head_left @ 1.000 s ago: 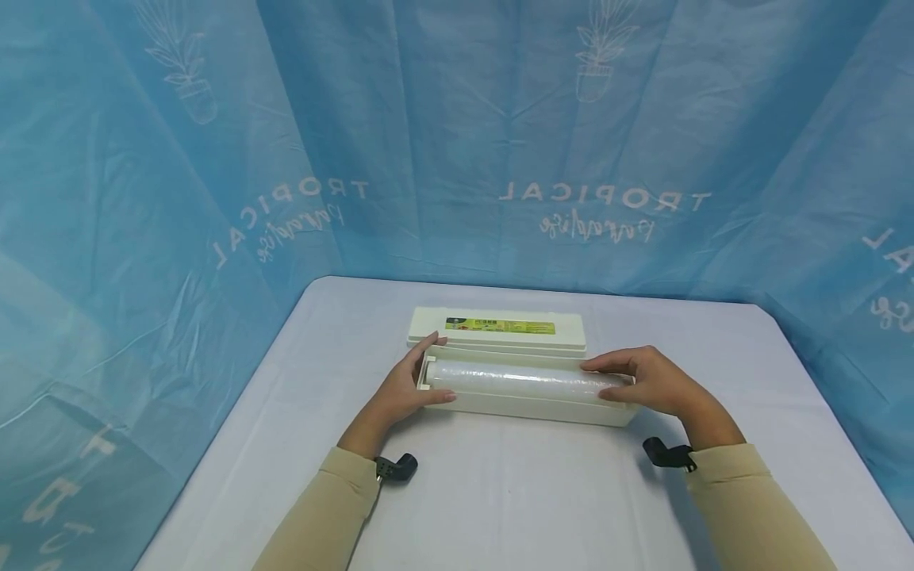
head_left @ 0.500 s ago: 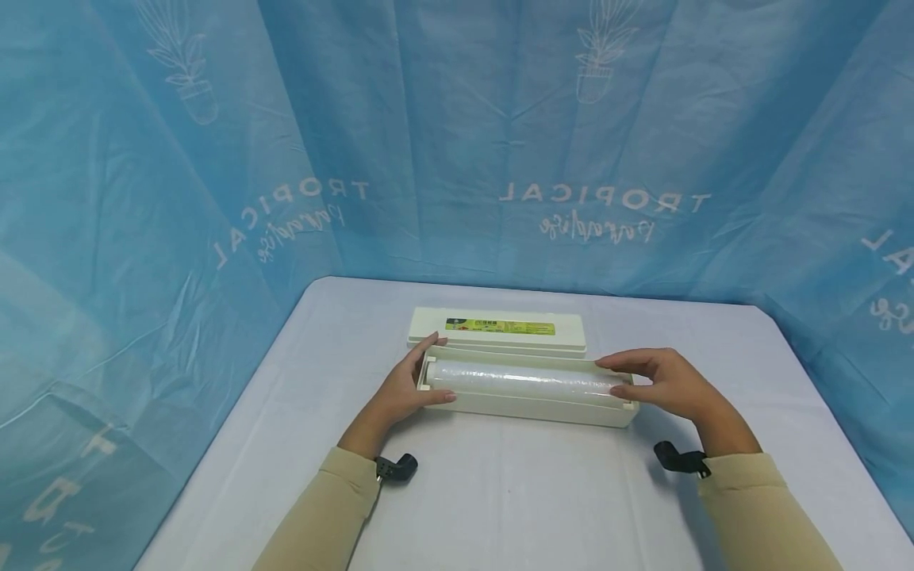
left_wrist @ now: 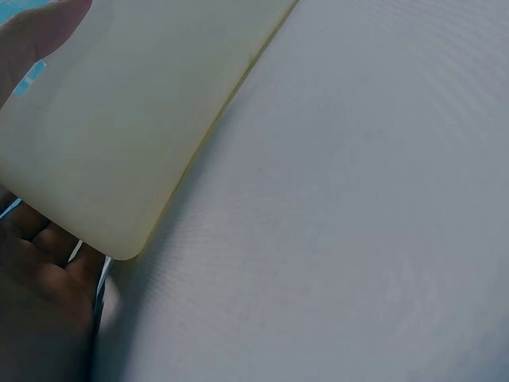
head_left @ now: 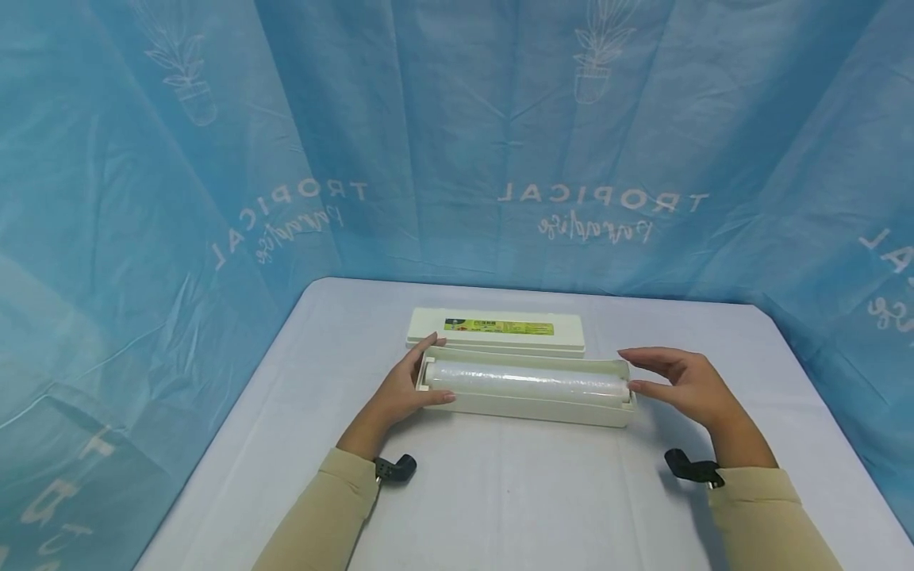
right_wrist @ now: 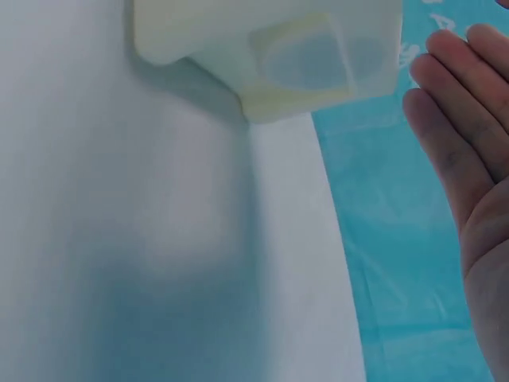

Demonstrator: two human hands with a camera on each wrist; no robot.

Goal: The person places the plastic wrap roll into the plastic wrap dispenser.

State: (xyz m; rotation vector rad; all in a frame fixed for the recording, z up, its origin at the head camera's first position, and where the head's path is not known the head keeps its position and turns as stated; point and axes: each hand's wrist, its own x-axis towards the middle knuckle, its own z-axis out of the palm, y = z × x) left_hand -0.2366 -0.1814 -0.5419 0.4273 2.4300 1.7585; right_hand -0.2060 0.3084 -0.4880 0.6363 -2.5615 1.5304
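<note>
A pale cream cling film box (head_left: 528,407) lies lengthwise on the table, its top uncovered. Inside it rests a shiny roll of cling film (head_left: 528,381). My left hand (head_left: 401,388) grips the box's left end, thumb over the front wall and fingers round the end and back. In the left wrist view that thumb (left_wrist: 48,28) lies against the box wall (left_wrist: 135,119). My right hand (head_left: 689,388) is at the box's right end, holding nothing. The right wrist view shows its fingers (right_wrist: 457,131) extended, beside the box end (right_wrist: 310,60).
Right behind the box lies its lid (head_left: 500,343), bearing a yellow-green label (head_left: 498,327). A white cloth covers the table (head_left: 514,500). Blue printed curtains (head_left: 457,143) stand along the back and both sides.
My right hand has slid rightward off the roll to beyond the box's right end. The roll stays in the box, and my left hand keeps its grip.
</note>
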